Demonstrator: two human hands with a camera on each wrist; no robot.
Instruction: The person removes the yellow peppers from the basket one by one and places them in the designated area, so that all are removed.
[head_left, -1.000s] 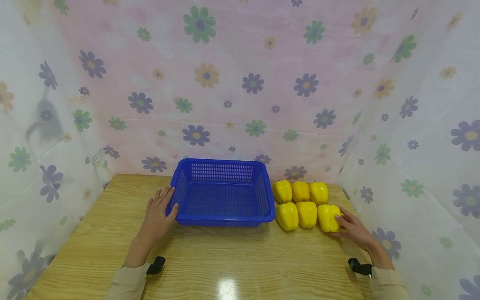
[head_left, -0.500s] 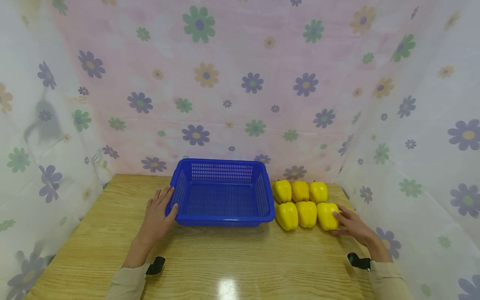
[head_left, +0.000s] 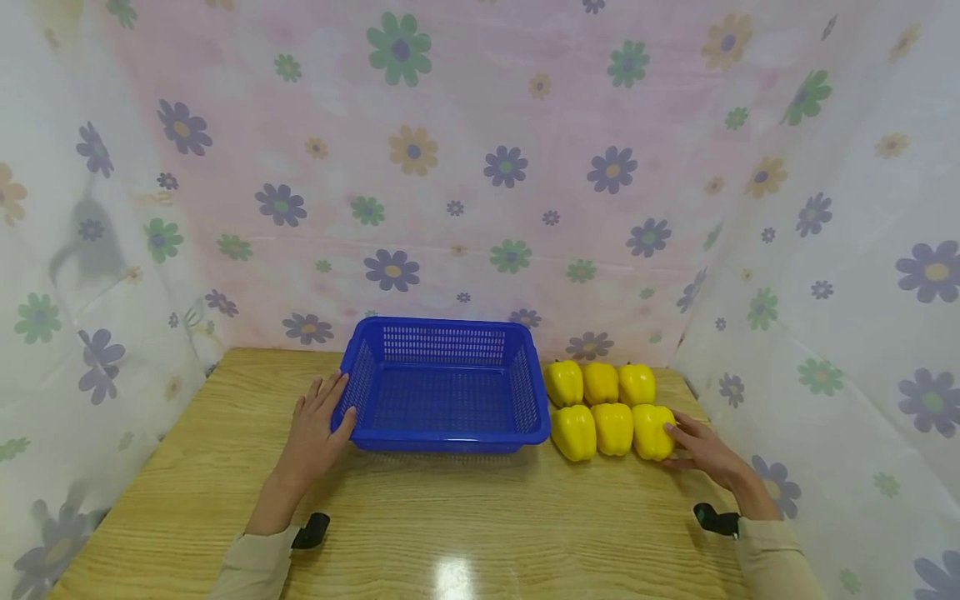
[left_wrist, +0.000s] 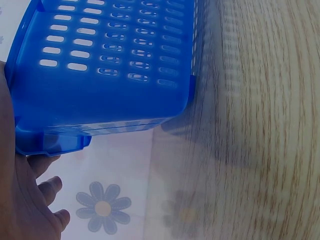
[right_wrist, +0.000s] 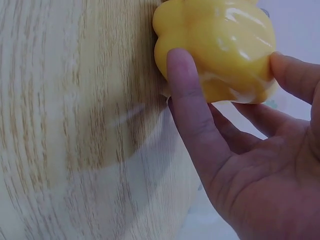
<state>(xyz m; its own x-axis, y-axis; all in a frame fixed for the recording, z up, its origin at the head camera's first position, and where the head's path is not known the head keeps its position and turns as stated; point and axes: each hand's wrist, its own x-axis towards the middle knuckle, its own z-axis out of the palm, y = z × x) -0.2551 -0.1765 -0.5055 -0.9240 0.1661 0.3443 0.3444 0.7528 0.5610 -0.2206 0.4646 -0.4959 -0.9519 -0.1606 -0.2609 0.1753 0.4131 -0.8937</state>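
Observation:
A blue plastic basket (head_left: 442, 404) with slotted walls stands on the table, nothing inside it. My left hand (head_left: 315, 433) rests against its left end, thumb near the front corner and fingers loosely along the rim. In the left wrist view the fingertips (left_wrist: 50, 189) show beyond the basket's rim. Six-sided by neither hand, several yellow bell peppers sit in two rows right of the basket. My right hand (head_left: 707, 450) holds the front-row right-end bell pepper (head_left: 651, 433) from its right side. In the right wrist view, fingers and thumb spread around that pepper's lower end.
The back row of yellow bell peppers (head_left: 602, 383) stands close to the flowered back curtain (head_left: 465, 167). Flowered sheets also flank the wooden table (head_left: 480, 525) on the left and right. Each wrist carries a small black camera (head_left: 311, 531).
My right hand has moved slightly left with the bell pepper, bringing it closer to its neighbour in the front row. The left hand and the basket have stayed in place.

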